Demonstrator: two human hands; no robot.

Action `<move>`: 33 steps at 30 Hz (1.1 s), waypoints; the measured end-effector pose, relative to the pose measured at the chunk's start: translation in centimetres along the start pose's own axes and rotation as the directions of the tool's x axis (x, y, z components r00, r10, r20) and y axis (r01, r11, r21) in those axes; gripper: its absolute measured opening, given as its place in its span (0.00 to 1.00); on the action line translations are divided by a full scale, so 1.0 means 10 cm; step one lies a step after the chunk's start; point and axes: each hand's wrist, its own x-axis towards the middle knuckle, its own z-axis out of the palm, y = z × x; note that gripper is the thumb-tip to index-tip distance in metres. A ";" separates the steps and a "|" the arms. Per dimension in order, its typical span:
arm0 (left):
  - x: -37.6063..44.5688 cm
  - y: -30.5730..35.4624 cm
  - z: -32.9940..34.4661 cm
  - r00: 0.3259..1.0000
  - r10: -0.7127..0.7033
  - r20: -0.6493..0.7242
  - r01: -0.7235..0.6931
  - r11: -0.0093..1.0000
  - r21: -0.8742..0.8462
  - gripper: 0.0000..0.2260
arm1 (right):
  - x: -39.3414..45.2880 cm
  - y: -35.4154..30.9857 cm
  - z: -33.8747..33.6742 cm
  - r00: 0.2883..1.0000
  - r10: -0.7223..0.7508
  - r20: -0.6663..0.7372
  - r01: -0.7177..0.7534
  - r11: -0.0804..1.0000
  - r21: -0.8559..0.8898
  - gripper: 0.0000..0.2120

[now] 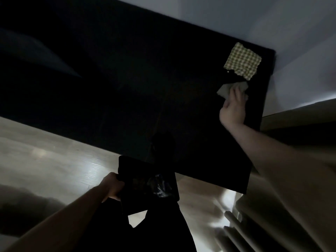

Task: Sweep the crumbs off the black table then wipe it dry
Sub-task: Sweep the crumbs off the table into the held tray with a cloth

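Note:
The black table (127, 79) fills the upper middle of the dim view. My right hand (233, 106) rests on a crumpled pale cloth (227, 89) near the table's far right corner, fingers pressed on it. Just beyond lies a folded green checked cloth (242, 60), with a small pale crumb (228, 71) at its near edge. My left hand (113, 187) grips a black bin (149, 180) held just below the table's near edge; something shiny and crumpled lies inside it.
A pale wooden floor (45, 157) lies below the table's near edge. A light wall (272, 24) stands behind the table. Beige slatted furniture (254, 224) sits at the lower right. My dark-clothed legs (145, 224) are under the bin.

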 end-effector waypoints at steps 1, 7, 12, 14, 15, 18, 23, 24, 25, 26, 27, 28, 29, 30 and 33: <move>0.00 0.00 0.00 1.000 -0.006 0.003 0.006 1.000 -0.004 0.14 | -0.26 -0.07 0.06 0.999 -0.049 -0.017 0.049 0.999 0.019 0.27; -0.12 0.02 0.09 1.000 0.001 -0.020 0.000 0.996 0.094 0.14 | -1.99 -0.59 0.49 0.926 -0.365 0.098 0.324 0.900 0.292 0.23; -0.15 -0.02 0.16 0.998 0.047 -0.033 -0.040 0.984 0.174 0.21 | -3.10 -0.85 0.64 0.753 -0.546 0.368 0.327 0.795 0.511 0.26; -0.15 -0.04 0.18 0.998 0.059 -0.032 -0.052 0.979 0.196 0.18 | -3.30 -0.81 0.63 0.705 -0.544 0.455 0.282 0.804 0.524 0.26; -0.16 -0.04 0.18 0.998 0.062 -0.027 -0.056 0.981 0.187 0.19 | -3.33 -0.79 0.58 0.711 -0.533 0.458 0.265 0.807 0.528 0.26; -0.19 -0.01 0.18 0.997 0.073 -0.035 -0.065 0.979 0.193 0.18 | -3.11 -0.78 0.32 0.824 -0.431 0.369 0.158 0.799 0.580 0.26; -0.20 0.06 0.22 0.992 0.104 -0.073 -0.084 0.965 0.247 0.13 | -2.35 -0.51 -0.19 0.975 -0.205 0.085 0.117 0.802 0.586 0.23; -0.19 0.06 0.23 0.991 0.106 -0.075 -0.084 0.963 0.255 0.13 | -2.17 -0.39 -0.26 0.988 -0.150 0.035 0.103 0.810 0.577 0.23; -0.19 0.06 0.23 0.991 0.107 -0.074 -0.085 0.963 0.257 0.13 | -2.00 -0.26 -0.30 0.994 -0.111 -0.009 0.097 0.824 0.558 0.23; -0.19 0.05 0.23 0.993 0.100 -0.068 -0.079 0.963 0.259 0.13 | -1.85 -0.11 -0.30 0.996 -0.080 -0.049 0.093 0.853 0.514 0.23; -0.19 0.04 0.23 0.992 0.105 -0.068 -0.084 0.962 0.259 0.13 | -1.73 0.01 -0.29 0.996 -0.059 -0.073 0.085 0.894 0.439 0.23; -0.20 0.03 0.23 0.992 0.104 -0.072 -0.082 0.960 0.266 0.13 | -1.66 0.12 -0.25 0.997 -0.033 -0.075 0.057 0.936 0.348 0.23; -0.19 0.01 0.23 0.991 0.109 -0.075 -0.084 0.958 0.274 0.14 | -1.63 0.19 -0.20 0.999 0.004 -0.046 0.008 0.961 0.277 0.23; -0.18 -0.02 0.23 0.991 0.110 -0.073 -0.086 0.957 0.277 0.14 | -1.67 0.22 -0.14 0.999 0.036 -0.011 -0.033 0.973 0.227 0.24; -0.15 -0.06 0.25 0.992 0.114 -0.061 -0.094 0.959 0.267 0.13 | -1.97 0.12 0.06 1.000 0.012 -0.016 -0.009 0.983 0.181 0.25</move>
